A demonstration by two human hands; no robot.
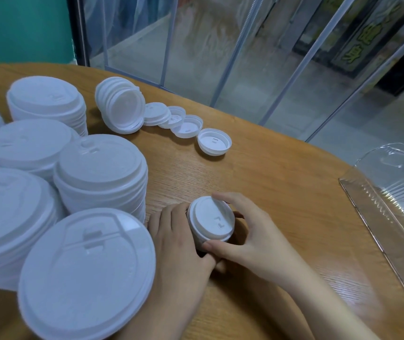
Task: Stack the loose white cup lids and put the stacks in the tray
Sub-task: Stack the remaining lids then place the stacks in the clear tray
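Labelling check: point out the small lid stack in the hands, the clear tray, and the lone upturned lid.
small lid stack (210, 218), head view, top face.
clear tray (377, 192), head view, left wall.
lone upturned lid (214, 141), head view, inner floor.

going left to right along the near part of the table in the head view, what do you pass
nearest big lid stack → left hand → small lid stack held between both hands → right hand → clear plastic tray
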